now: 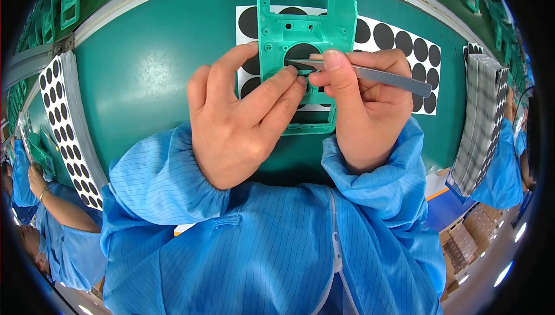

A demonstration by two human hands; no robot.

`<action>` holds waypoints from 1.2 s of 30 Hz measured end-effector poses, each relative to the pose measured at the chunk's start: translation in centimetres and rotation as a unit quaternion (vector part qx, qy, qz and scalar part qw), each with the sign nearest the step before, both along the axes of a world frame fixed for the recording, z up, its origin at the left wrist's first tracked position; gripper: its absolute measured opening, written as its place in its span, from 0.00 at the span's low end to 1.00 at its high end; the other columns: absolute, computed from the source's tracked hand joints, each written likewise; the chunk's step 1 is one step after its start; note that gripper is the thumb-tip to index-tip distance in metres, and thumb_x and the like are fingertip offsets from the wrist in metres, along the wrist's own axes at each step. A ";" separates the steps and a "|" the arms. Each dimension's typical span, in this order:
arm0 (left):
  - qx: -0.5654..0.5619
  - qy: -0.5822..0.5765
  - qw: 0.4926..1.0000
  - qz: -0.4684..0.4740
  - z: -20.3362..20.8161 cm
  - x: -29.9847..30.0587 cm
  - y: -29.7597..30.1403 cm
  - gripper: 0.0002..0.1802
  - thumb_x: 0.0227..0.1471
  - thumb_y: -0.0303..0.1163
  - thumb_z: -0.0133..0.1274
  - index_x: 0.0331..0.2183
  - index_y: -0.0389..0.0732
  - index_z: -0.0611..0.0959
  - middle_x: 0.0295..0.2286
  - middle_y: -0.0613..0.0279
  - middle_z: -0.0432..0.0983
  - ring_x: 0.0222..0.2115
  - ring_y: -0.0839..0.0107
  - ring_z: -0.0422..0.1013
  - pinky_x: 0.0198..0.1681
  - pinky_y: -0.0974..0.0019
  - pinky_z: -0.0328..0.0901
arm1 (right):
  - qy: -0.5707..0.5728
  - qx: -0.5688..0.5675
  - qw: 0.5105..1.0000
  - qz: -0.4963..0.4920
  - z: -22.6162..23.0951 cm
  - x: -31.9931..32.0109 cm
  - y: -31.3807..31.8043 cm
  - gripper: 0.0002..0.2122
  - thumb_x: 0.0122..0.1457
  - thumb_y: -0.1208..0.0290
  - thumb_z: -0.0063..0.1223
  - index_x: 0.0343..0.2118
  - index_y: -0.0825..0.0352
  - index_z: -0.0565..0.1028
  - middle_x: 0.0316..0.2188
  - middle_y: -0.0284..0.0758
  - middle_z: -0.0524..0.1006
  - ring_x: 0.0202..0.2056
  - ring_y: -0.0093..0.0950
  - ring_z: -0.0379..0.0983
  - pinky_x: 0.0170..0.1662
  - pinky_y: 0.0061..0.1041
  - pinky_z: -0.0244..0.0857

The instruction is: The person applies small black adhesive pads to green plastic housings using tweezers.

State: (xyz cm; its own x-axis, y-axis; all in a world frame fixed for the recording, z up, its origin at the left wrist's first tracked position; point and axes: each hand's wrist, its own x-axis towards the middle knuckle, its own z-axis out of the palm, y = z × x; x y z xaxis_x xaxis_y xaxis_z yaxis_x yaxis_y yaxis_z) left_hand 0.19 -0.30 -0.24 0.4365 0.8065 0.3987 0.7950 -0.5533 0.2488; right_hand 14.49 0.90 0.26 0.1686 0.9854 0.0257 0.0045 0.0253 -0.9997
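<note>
Right hand point(370, 104) grasping tweezers point(396, 79) over black disc point(302, 52) in green housing point(275, 34); left hand point(234, 121) touching housing, grip not discernible.

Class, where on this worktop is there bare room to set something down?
Largest: green tabletop between the left stack and left hand. Narrower: between the dotted sheet and right stack. Crowded: the middle, with left hand, right hand, tweezers and green frame.

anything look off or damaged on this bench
Nothing stands out as spilled or damaged. The green plastic frame lies over part of a sheet of black dots. Tweezers in the right hand and fingertips of the left hand are by the frame's round opening. The paper stacks at both sides look bowed, probably just from the wide lens.
</note>
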 end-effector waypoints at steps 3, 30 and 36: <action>0.002 -0.003 1.000 0.003 0.1 0.0 0.0 0.18 0.27 0.31 0.58 0.30 0.47 0.80 0.34 0.75 0.73 0.39 0.59 0.64 0.38 0.64 0.53 | -0.036 0.021 0.999 0.009 -0.1 0.1 0.0 0.08 0.51 0.76 0.51 0.27 0.69 0.63 0.23 0.41 0.75 0.22 0.22 0.73 0.22 0.13 0.63; 0.018 0.002 1.000 0.003 0.0 0.0 0.1 0.15 0.30 0.31 0.55 0.29 0.49 0.81 0.32 0.74 0.73 0.38 0.59 0.65 0.36 0.62 0.54 | -0.021 -0.001 0.999 -0.041 0.2 -0.1 0.1 0.09 0.53 0.73 0.47 0.29 0.71 0.61 0.25 0.44 0.74 0.23 0.25 0.73 0.21 0.14 0.66; 0.053 -0.004 0.999 -0.005 -0.4 -0.1 0.3 0.13 0.30 0.30 0.53 0.27 0.45 0.81 0.31 0.73 0.71 0.38 0.60 0.64 0.34 0.61 0.55 | -0.022 0.007 0.999 -0.037 0.3 0.0 -0.1 0.09 0.54 0.73 0.47 0.29 0.71 0.61 0.26 0.45 0.74 0.23 0.25 0.73 0.23 0.16 0.67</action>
State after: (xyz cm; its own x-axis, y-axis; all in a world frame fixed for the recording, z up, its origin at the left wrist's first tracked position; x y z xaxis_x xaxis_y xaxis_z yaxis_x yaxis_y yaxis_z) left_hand 0.10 0.01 -0.65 0.4406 0.7556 0.4847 0.7876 -0.5845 0.1951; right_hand 14.46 0.79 0.53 0.2395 0.9697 0.0489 0.0513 0.0377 -0.9980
